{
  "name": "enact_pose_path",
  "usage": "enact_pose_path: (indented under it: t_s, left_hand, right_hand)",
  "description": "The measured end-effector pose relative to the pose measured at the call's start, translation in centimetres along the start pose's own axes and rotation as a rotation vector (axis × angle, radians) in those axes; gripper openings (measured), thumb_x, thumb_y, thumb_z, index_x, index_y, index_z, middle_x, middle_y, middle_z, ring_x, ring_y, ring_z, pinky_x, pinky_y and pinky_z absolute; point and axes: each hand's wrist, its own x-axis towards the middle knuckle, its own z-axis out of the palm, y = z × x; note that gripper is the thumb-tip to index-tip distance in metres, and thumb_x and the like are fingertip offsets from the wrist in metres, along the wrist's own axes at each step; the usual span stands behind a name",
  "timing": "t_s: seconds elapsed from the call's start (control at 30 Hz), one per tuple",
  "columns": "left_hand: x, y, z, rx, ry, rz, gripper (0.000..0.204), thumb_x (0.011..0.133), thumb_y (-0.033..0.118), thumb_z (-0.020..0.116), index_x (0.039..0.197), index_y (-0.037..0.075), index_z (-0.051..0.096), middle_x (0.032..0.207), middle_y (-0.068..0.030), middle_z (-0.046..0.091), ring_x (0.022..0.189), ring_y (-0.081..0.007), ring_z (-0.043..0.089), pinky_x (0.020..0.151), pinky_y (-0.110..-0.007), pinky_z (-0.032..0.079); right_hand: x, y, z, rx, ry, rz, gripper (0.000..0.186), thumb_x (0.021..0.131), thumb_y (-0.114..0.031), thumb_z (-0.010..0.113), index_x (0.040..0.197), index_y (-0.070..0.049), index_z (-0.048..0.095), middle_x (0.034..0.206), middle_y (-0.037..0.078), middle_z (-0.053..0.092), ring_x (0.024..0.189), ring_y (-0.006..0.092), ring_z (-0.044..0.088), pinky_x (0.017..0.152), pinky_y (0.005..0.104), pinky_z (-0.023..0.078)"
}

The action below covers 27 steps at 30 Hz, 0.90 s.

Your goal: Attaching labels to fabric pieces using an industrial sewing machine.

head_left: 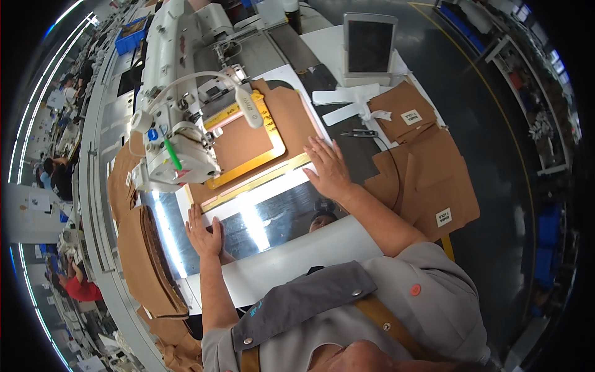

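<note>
Two bare hands lie palm-down with fingers spread at the near edge of a pale-bordered work holder: the left hand point(203, 237) at its near left corner, the right hand point(328, 167) at its near right corner. Neither is seen pinching anything; how firmly they press, I cannot tell.

Between and beyond them, a brown panel point(299, 121) lies in the holder, with a yellow frame point(248, 167) on top of it. A white sewing machine point(173, 111) stands at the far left, its head over the frame's left side, and a white lamp point(248, 108) on a curved neck hangs above the frame.

On the near side, a shiny metal plate point(248, 229) reflects bright lights. A stack of brown pieces point(139, 260) sits left of the left hand. Right of the right hand lie loose brown sheets point(427, 180); farther off are thread snips point(359, 133), white strips point(347, 98) and an upright dark screen point(370, 46).
</note>
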Motion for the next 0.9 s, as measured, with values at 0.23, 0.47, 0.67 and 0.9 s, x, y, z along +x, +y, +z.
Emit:
enact_pose_path:
  t_s: [0.23, 0.47, 0.67, 0.9]
  left_hand:
    - [-0.2, -1.2, 0.8, -0.039, 0.012, -0.032, 0.067, 0.096, 0.037, 0.059, 0.154, 0.006, 0.046, 0.160, -0.0155, 0.046, 0.150, -0.0324, 0.039, 0.122, -0.053, 0.027]
    - [0.4, -0.8, 0.8, -0.061, 0.048, -0.030, 0.065, 0.097, 0.036, 0.059, 0.153, 0.006, 0.047, 0.160, -0.0157, 0.046, 0.148, -0.0336, 0.042, 0.121, -0.051, 0.029]
    - [-0.2, -0.9, 0.8, -0.073, 0.050, -0.035, 0.064, 0.097, 0.037, 0.057, 0.152, 0.005, 0.048, 0.159, -0.0171, 0.046, 0.147, -0.0365, 0.043, 0.121, -0.051, 0.030]
    - [-0.2, -0.7, 0.7, -0.077, 0.086, 0.004, 0.060, 0.098, 0.029, 0.060, 0.151, 0.003, 0.049, 0.156, -0.0203, 0.049, 0.143, -0.0401, 0.046, 0.119, -0.049, 0.033]
  right_hand:
    - [1.8, 4.5, -8.2, 0.308, 0.245, 0.316, 0.030, 0.091, -0.026, 0.075, 0.111, -0.005, 0.073, 0.112, 0.015, 0.074, 0.095, 0.0345, 0.071, 0.084, 0.0433, 0.057]
    - [-0.8, 16.6, -11.6, -0.129, 0.200, 0.394, 0.034, 0.086, -0.030, 0.079, 0.108, -0.006, 0.070, 0.113, 0.012, 0.069, 0.106, 0.0326, 0.066, 0.090, 0.0449, 0.053]
    - [-1.8, 17.7, -11.1, -0.361, 0.043, 0.447, 0.033, 0.078, -0.026, 0.084, 0.099, -0.009, 0.066, 0.110, 0.009, 0.064, 0.111, 0.0301, 0.061, 0.096, 0.0443, 0.050]
    - [-2.0, 18.6, -11.2, -0.278, 0.028, 0.401, 0.026, 0.079, -0.018, 0.082, 0.096, -0.009, 0.065, 0.106, 0.008, 0.065, 0.109, 0.0299, 0.062, 0.094, 0.0425, 0.052]
